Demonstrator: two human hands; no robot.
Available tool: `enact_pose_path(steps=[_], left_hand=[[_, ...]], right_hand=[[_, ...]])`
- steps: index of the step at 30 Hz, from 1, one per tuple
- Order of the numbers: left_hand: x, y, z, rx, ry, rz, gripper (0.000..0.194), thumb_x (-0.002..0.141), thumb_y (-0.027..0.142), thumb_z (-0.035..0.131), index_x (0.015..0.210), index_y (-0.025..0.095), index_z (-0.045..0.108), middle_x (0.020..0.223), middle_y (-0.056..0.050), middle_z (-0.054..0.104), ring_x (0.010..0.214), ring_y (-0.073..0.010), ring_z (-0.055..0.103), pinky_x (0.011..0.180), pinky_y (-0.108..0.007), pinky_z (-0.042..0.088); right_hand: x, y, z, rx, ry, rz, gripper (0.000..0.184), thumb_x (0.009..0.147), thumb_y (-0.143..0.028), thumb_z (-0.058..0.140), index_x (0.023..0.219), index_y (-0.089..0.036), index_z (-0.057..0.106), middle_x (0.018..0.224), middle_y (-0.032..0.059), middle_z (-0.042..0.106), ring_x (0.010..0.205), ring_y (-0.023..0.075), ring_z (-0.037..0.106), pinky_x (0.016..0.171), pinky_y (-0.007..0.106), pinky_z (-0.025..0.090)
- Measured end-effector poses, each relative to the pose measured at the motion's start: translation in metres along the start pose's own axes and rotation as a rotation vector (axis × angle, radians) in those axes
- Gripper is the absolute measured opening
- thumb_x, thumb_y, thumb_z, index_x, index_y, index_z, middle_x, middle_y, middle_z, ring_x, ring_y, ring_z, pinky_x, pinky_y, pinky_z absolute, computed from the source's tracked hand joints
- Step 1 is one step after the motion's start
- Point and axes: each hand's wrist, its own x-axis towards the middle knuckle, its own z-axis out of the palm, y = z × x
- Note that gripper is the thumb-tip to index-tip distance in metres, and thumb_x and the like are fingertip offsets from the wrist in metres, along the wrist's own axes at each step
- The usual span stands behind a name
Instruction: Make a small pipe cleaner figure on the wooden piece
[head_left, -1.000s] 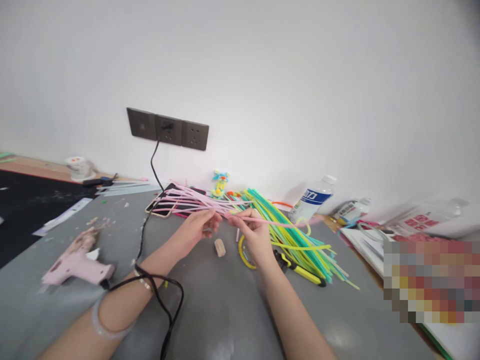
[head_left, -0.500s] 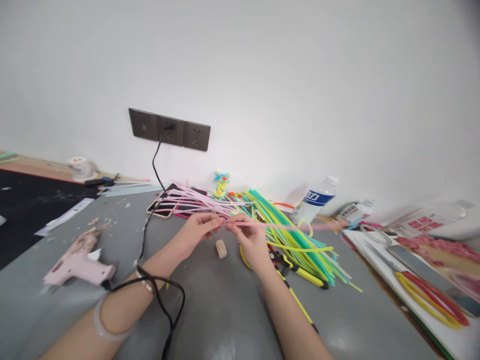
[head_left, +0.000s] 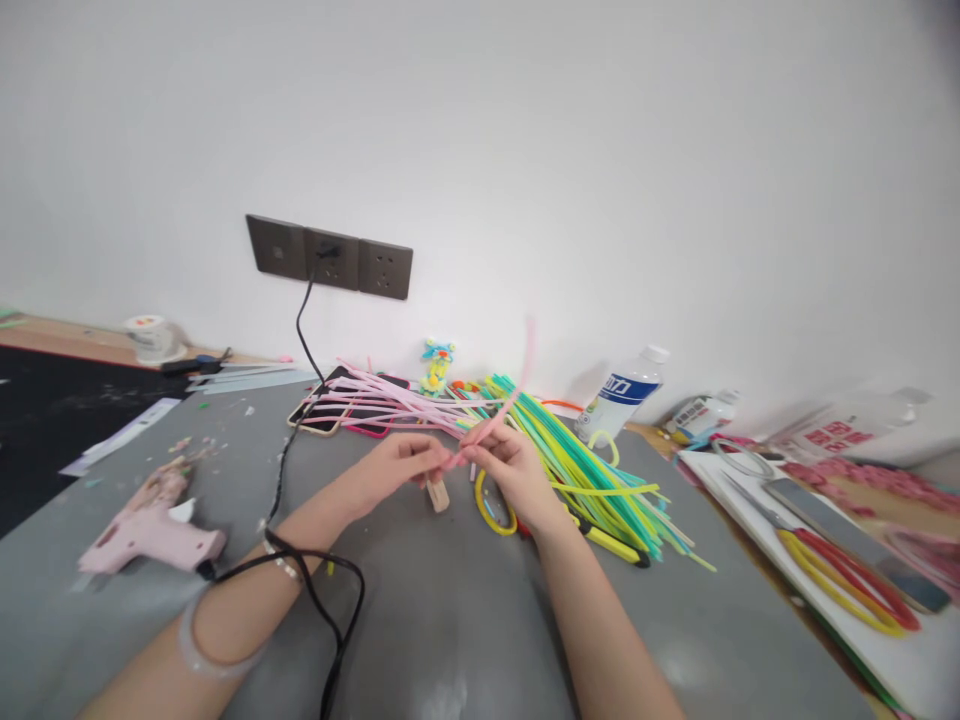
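A pink pipe cleaner [head_left: 516, 398] is pinched between both hands above the grey table, its free end curving up and to the right. My left hand [head_left: 401, 470] grips its lower end with thumb and fingers. Right beside it, my right hand [head_left: 511, 475] is closed on the same stem, fingertips nearly touching those of the left. Just below the fingers lies a small wooden block [head_left: 437, 496]. Behind the hands is a pile of pale pink pipe cleaners [head_left: 390, 398], and to their right a bundle of green and yellow ones [head_left: 600, 490].
A pink glue gun [head_left: 154, 530] lies at left, its black cord [head_left: 360, 600] crossing my left forearm. Yellow-handled pliers [head_left: 615, 543] sit by the bundle. A water bottle [head_left: 621, 395] leans near the wall; scissors [head_left: 840, 575] rest on a white board at right.
The pipe cleaner's long free end has swung from pointing right to pointing upward. Both hands stay close together, the right one turning slightly.
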Motion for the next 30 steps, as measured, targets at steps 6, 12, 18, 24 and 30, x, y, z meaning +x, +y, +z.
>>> enact_pose_path(steps=[6,12,18,24,30], left_hand=[[0.006,-0.006,0.0,-0.151,0.262,-0.006,0.042,0.069,0.055,0.076,0.087,0.017,0.072,0.081,-0.002,0.061,0.074,-0.0124,0.054,0.062,-0.021,0.038],[0.006,-0.004,0.002,-0.177,0.282,0.019,0.036,0.071,0.052,0.076,0.077,0.017,0.068,0.071,0.001,0.055,0.067,-0.0102,0.048,0.059,-0.02,0.035],[0.006,-0.004,0.003,-0.148,0.264,0.052,0.035,0.074,0.049,0.074,0.074,0.016,0.062,0.067,0.003,0.05,0.063,-0.0089,0.043,0.056,-0.02,0.032],[0.003,0.002,0.005,-0.071,0.155,0.054,0.037,0.073,0.046,0.074,0.067,0.017,0.052,0.061,0.005,0.045,0.055,-0.008,0.038,0.054,-0.022,0.029],[-0.001,0.003,0.005,-0.005,-0.064,0.017,0.038,0.075,0.044,0.071,0.062,0.017,0.047,0.061,0.005,0.044,0.053,-0.0074,0.036,0.053,-0.024,0.023]], right_hand=[[0.003,0.008,0.007,-0.138,0.276,-0.158,0.006,0.078,-0.027,0.073,0.079,-0.022,0.071,0.079,0.0032,0.073,0.077,0.0196,0.068,0.072,0.032,0.053],[0.002,0.014,0.017,-0.3,0.191,-0.275,0.004,0.081,-0.023,0.069,0.079,-0.022,0.073,0.078,0.004,0.072,0.077,0.0196,0.065,0.075,0.034,0.051],[0.0,0.012,0.016,-0.32,0.137,-0.236,0.004,0.082,-0.023,0.069,0.081,-0.022,0.073,0.078,0.0041,0.07,0.075,0.0195,0.062,0.074,0.034,0.048],[0.002,0.013,0.011,-0.199,0.146,-0.125,0.016,0.084,-0.037,0.067,0.086,-0.022,0.074,0.086,0.006,0.072,0.083,0.0223,0.065,0.079,0.036,0.051],[0.002,0.005,0.006,-0.111,0.046,0.001,0.021,0.076,-0.041,0.076,0.081,-0.021,0.072,0.08,0.0031,0.071,0.076,0.0193,0.064,0.075,0.033,0.051]])
